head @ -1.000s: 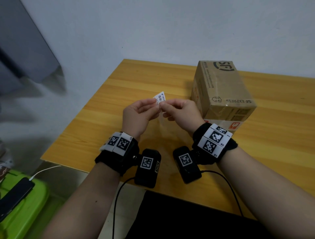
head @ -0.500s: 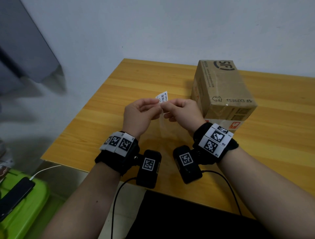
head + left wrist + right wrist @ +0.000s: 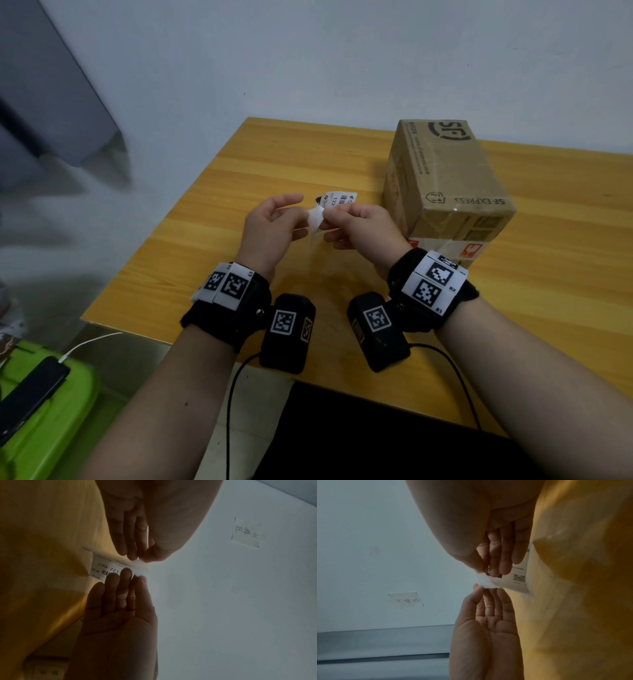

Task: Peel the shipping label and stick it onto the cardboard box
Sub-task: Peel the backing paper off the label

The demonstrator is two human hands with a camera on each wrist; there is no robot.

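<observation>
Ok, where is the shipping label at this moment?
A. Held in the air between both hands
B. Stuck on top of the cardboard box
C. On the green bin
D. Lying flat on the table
A: the shipping label is pinched between the left hand and right hand above the table, apart from the cardboard box.

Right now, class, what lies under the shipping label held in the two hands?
Under the shipping label, held in the air by the left hand and right hand, is bare wooden table. The cardboard box stands beside it, apart. The label's underside is hidden.
</observation>
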